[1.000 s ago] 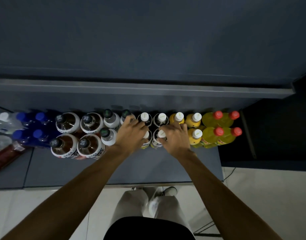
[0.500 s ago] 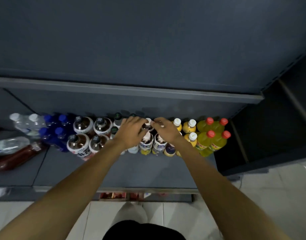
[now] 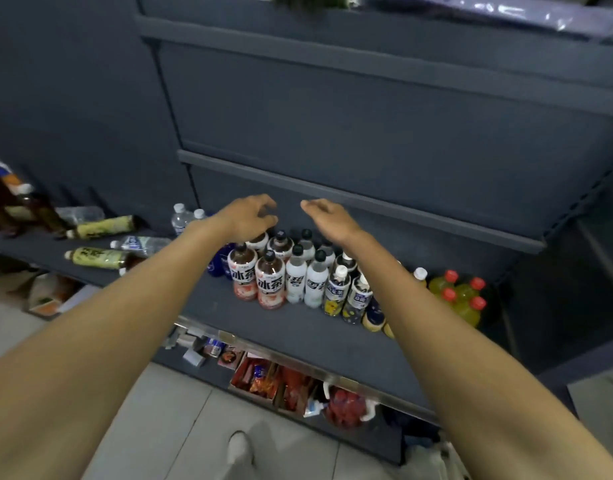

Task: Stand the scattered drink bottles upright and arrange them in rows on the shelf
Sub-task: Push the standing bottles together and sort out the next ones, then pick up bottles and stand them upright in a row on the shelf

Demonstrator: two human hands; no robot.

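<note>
Where the dark shelf (image 3: 291,327) runs off to the far left, several bottles lie on their sides: two yellow-labelled bottles (image 3: 97,257), one behind the other, with a clear water bottle (image 3: 142,243) lying between them, and a few brown bottles (image 3: 38,211) further back, too blurred to tell more. Just right of these, two clear bottles with white caps (image 3: 181,218) stand upright near the back wall. The left hand (image 3: 247,216) hovers above the standing rows with its fingers loosely curled and gripping nothing. Below it stand the iced tea bottles (image 3: 269,282) with dark caps and pink bases, two deep, and beside them the white bottles with dark green caps (image 3: 306,280). The right hand (image 3: 327,216) hangs over the back of the rows, fingers relaxed and slightly spread, holding nothing; the two hands are near each other but apart. Under the right forearm stand small white-capped bottles (image 3: 348,294) with dark labels, then a yellow bottle (image 3: 419,276), partly hidden. At the right end four yellow-green bottles with red caps (image 3: 462,299) stand in a tight square. Beneath the shelf, bright snack packets (image 3: 273,379) fill a lower tray.
</note>
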